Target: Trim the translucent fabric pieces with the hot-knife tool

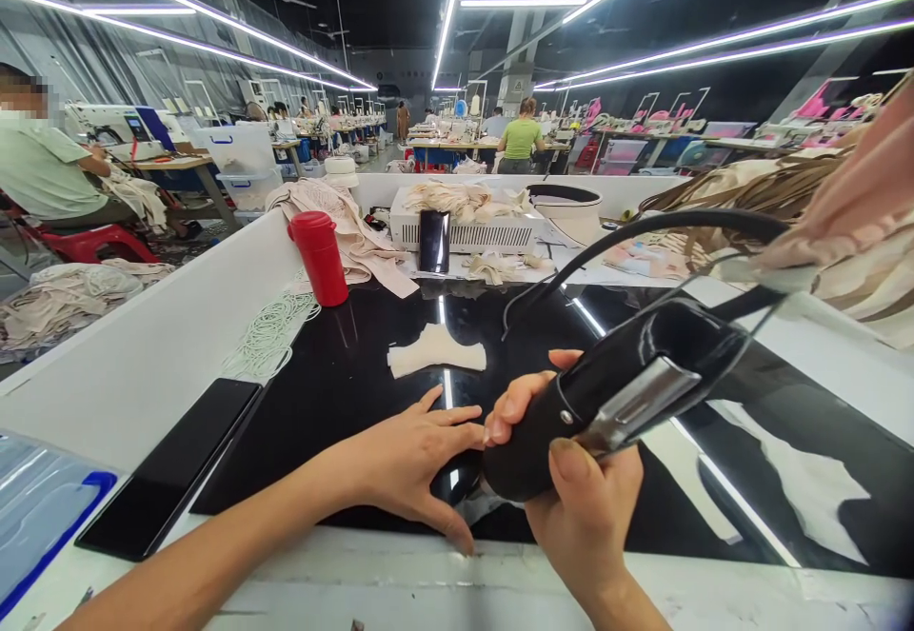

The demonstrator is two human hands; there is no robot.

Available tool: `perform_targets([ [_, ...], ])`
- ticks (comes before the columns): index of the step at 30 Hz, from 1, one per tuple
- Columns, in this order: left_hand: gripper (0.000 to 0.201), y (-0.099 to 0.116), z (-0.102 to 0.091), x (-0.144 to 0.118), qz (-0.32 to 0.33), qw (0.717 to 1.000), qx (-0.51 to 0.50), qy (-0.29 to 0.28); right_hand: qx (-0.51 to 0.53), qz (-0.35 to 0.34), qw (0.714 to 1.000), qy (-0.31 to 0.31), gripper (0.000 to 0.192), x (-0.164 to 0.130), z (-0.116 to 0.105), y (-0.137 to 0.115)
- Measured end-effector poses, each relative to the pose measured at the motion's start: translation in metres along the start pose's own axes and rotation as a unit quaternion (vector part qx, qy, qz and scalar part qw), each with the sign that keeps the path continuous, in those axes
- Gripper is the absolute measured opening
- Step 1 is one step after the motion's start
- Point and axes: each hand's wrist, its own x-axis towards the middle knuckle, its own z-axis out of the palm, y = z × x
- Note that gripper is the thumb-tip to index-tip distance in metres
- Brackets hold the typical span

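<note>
Two hands | right hand (586,507) fingers clamped on black tool (614,398) | left hand (414,455) fingers spread flat beside tool tip

Right hand (586,507) grips black handheld tool (621,393), nose down on glossy black desk (343,364). Left hand (414,455) lies flat, fingers spread, just beside nose. White fabric piece (435,350) beyond; red cup (319,258) far left.

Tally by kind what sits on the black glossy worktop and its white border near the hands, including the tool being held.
Black handheld tool, gripped in the right hand: 1
Red bottle: 1
Phones: 2, one flat, one propped upright
Loose cream fabric piece: 1
White elastic cord pile: 1
Total: 6
</note>
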Motion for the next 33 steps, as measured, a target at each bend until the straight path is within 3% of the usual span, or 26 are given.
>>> perform_targets([
  [13,0.095,-0.001,0.0,0.0,-0.001,1.0,0.002,-0.007,-0.016,0.005,1.0,0.012,0.043,0.006,-0.001,-0.011],
  [15,0.086,-0.001,0.0,-0.001,-0.004,1.0,-0.001,-0.007,-0.031,0.003,0.999,0.016,0.044,0.01,-0.004,-0.015],
  [18,0.058,-0.001,-0.002,-0.004,0.002,1.0,0.003,0.001,-0.061,-0.001,0.998,0.008,0.048,0.018,-0.013,-0.021],
  [24,0.011,-0.005,-0.009,-0.008,0.026,0.998,0.046,0.018,-0.144,-0.028,0.989,0.008,0.035,0.032,-0.034,-0.026],
  [27,0.002,-0.009,-0.013,-0.008,0.03,0.995,0.09,0.032,-0.145,-0.034,0.988,0.028,0.03,0.036,-0.038,-0.027],
  [30,0.008,-0.014,-0.015,-0.009,0.033,0.985,0.161,0.054,-0.134,-0.031,0.99,0.032,0.029,0.036,-0.038,-0.026],
  [33,0.02,-0.019,-0.014,-0.01,0.017,0.964,0.24,0.113,-0.119,-0.036,0.992,0.027,0.03,0.034,-0.036,-0.024],
])
